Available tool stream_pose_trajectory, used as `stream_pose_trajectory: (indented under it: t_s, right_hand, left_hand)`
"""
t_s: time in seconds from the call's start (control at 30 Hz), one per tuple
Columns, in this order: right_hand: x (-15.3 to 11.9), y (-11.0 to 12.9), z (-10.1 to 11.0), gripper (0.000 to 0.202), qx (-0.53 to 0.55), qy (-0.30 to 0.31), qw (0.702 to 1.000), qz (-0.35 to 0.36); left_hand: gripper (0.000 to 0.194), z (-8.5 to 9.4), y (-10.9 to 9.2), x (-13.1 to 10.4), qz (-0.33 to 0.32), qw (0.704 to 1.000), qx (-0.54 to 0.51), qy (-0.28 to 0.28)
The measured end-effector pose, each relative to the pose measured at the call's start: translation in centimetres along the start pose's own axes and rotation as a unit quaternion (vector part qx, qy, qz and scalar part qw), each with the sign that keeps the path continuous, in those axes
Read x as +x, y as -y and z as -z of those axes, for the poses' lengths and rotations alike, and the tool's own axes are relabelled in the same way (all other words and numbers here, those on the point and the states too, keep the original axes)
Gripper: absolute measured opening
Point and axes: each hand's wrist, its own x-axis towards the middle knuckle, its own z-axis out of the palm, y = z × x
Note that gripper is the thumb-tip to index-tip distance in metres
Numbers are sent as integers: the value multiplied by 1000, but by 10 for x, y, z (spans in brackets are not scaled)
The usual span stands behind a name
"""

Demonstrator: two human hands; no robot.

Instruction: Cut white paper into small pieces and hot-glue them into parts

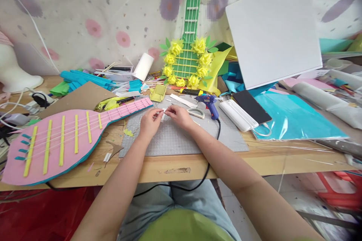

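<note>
Over the grey cutting mat (pixel 181 145), my left hand (pixel 151 122) and my right hand (pixel 180 116) meet, fingertips pinched on a small white piece (pixel 163 116) that looks like paper or card. The fingers cover part of it. To the right of my right hand, a blue glue gun (pixel 209 105) lies on the mat, its black cord (pixel 217 135) running over the table edge. A clear, curved protractor-like piece (pixel 195 113) is close to my right fingers. Behind my hands lie a white strip (pixel 183 101) and a folded yellow paper piece (pixel 157 93).
A pink paper lute (pixel 68 135) with yellow bars covers the left side. A green paper instrument (pixel 193 11) with yellow flowers leans at the back. On the right are a white box (pixel 238 115), a blue plastic-wrapped pack (pixel 294 120) and a tilted white board (pixel 274 30).
</note>
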Motion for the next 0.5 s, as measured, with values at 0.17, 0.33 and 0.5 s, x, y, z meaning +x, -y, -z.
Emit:
stream_pose_trajectory:
  t_s: [0.17,0.33,0.5]
  right_hand:
    - [-1,0,0,13,-19,-4,1000,13]
    - [-3,-1,3,11,-30,-1,997,64]
    - [-4,4,6,16,-24,-14,994,107]
  left_hand:
    - [14,3,-5,1,-22,999,31,18]
    - [10,3,-3,2,14,999,-15,36]
    - [12,-5,10,4,108,985,-129,44]
